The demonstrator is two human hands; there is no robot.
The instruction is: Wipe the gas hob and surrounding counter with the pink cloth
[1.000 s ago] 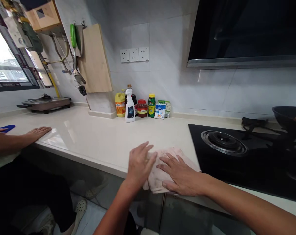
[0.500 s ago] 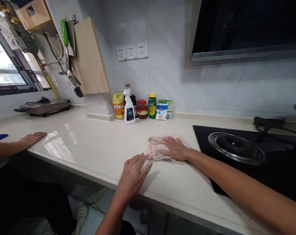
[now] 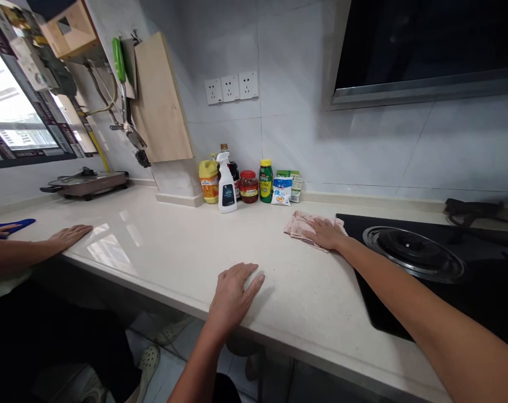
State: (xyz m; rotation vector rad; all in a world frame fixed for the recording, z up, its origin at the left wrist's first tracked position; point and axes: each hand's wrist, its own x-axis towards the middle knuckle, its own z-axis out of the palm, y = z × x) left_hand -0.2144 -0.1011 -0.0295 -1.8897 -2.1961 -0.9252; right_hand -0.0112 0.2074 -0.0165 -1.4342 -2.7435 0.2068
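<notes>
Under my right hand (image 3: 324, 232) is a pale pink cloth (image 3: 297, 225), bunched on the white countertop (image 3: 186, 246) beside the cooktop's left edge. The fingers of that hand press down over the cloth and hold it against the surface; part of the cloth is hidden beneath the palm. My left hand (image 3: 236, 291) is at the counter's front edge, fingers stretched out and thumb apart, with nothing in it. Whether its fingertips touch the counter I cannot tell.
A black cooktop (image 3: 438, 299) is on the right. Against the wall stand a white spray bottle (image 3: 227, 187), a yellow jug (image 3: 209, 182), a red-lidded jar (image 3: 248, 187), a green bottle (image 3: 266, 182) and packets. At left another person's hand (image 3: 71, 236) rests on the counter near a blue cloth (image 3: 21, 225).
My right hand has slid the cloth to the right and away from me, up to the cooktop's edge. My left hand has stayed nearly in place. The view has shifted slightly.
</notes>
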